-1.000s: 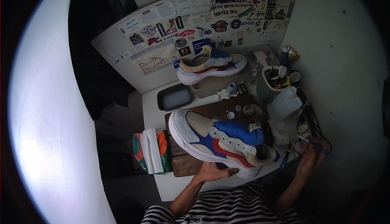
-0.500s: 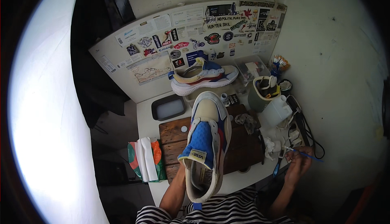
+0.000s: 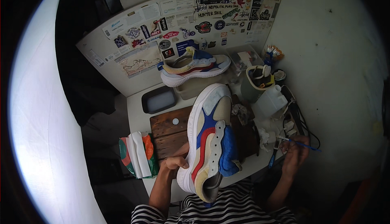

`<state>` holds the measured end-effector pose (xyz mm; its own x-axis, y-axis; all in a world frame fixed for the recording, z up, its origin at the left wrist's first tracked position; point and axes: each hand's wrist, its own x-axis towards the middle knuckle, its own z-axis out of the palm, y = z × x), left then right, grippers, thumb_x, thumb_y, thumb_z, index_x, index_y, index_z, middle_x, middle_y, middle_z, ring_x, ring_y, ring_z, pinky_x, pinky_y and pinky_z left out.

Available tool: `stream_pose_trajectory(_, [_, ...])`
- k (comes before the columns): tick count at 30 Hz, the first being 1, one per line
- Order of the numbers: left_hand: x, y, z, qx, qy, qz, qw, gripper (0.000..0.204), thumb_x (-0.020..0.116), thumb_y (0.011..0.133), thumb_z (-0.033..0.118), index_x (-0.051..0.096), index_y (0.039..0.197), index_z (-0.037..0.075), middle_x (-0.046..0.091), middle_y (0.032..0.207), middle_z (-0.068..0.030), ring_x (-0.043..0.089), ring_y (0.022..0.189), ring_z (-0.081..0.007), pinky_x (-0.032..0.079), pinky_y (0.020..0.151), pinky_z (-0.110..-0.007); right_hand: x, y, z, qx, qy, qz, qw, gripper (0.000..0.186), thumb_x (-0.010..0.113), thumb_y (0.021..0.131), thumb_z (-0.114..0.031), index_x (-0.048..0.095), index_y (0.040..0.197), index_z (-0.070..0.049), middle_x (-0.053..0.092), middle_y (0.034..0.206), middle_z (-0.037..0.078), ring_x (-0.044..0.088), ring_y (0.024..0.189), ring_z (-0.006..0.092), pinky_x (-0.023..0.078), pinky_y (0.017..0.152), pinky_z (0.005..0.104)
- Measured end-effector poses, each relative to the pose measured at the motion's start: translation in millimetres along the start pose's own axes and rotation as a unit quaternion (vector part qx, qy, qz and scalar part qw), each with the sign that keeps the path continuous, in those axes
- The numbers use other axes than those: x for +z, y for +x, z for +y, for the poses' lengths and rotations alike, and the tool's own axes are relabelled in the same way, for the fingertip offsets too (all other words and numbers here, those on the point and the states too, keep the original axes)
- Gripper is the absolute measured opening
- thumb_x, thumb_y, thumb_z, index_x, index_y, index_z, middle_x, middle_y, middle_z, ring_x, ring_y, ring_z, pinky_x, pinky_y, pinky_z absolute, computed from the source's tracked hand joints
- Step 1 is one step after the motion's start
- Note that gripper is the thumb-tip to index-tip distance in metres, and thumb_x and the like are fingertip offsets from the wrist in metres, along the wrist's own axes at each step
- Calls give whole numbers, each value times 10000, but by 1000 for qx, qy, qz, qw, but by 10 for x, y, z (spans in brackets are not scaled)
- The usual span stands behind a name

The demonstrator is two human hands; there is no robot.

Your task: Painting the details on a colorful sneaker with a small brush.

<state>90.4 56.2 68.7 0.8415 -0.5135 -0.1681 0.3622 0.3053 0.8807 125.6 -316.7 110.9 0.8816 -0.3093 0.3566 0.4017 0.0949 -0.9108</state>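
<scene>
A sneaker [image 3: 209, 143] with a white sole, blue panels, a red wavy stripe and a blue tongue is held up over the table. My left hand [image 3: 178, 161] grips it by the sole, thumb on the near edge and the other fingers mostly hidden behind it. The shoe is laceless, toe pointing away, its side turned up. Off to the right, my right hand [image 3: 295, 155] pinches a thin blue-handled paintbrush [image 3: 312, 147], its tip toward the crumpled white tissue [image 3: 267, 138]. A matching sneaker [image 3: 195, 72] rests on a box [image 3: 197, 88] at the back.
Below the shoe lies a dark wooden board [image 3: 166, 130] with a small white disc. Around it are a grey tray [image 3: 159, 101], a tissue pack [image 3: 139, 155], a bin [image 3: 252, 89], a white jug [image 3: 270, 102], a blue-handled tool [image 3: 272, 160] and black cords [image 3: 310, 128]. A stickered panel [image 3: 183, 33] stands behind.
My left hand has rolled the sneaker from its top facing me to its striped side, so my thumb now shows. My right hand still holds the paintbrush. The whole view has shifted slightly.
</scene>
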Motion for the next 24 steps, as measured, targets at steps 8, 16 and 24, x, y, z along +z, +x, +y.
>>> stream_pose_trajectory(8, [-29,-45,-56,-6,43,-6,999,1259,580,361,305,275,1537,-28,368,1538,-206,359,1403,-338,215,1192,-373,257,50,-193,-48,92,-174,979,151,562,910,-12,514,1049,19,639,811,186,599,619,181,562,656,354])
stream_pose_trajectory(16, [-102,-432,-388,61,-32,97,993,922,630,628,326,423,1445,-50,523,1415,-210,530,1272,-318,369,1111,-386,637,151,338,22,90,-176,980,83,566,947,12,541,1025,28,687,861,199,650,683,170,562,680,318])
stream_pose_trajectory(24, [-206,-702,-772,99,-104,285,948,775,622,743,342,483,1395,-53,586,1344,-205,594,1197,-304,430,1062,-387,1037,-43,1318,84,39,-183,979,93,578,953,6,601,1043,2,697,886,88,647,769,109,527,701,254])
